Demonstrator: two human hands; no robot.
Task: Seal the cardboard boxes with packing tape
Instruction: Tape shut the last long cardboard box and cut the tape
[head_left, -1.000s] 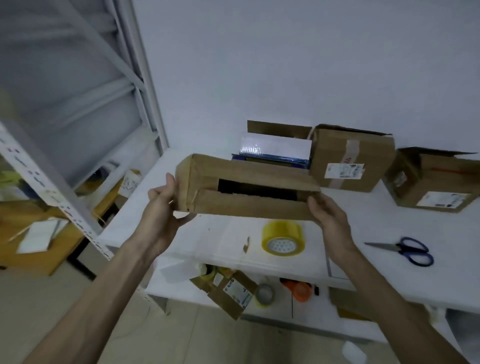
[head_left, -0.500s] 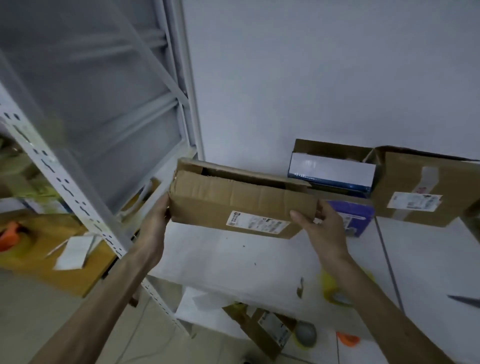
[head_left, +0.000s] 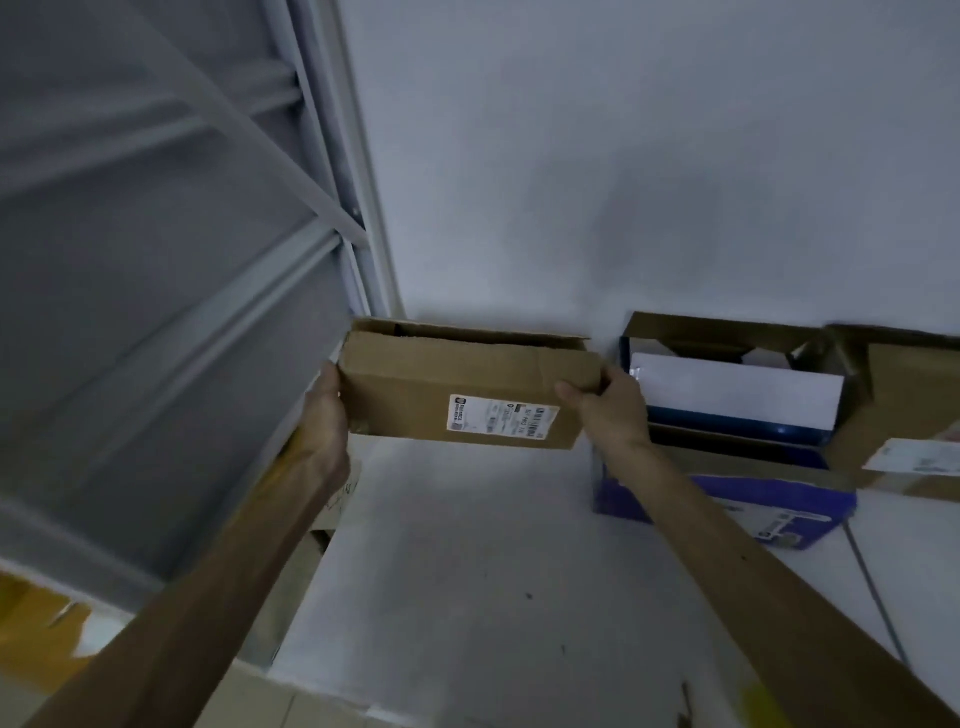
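Two hands (head_left: 326, 415) (head_left: 609, 410), three brown boxes (head_left: 447, 382) (head_left: 727, 332) (head_left: 917, 379), one purple box (head_left: 737, 501)

We see through one head-worn wide-angle camera, facing forward and down over the white table (head_left: 467, 597) toward the wall (head_left: 623, 156), close behind the cardboard box (head_left: 415, 384); edges look somewhat blurred.
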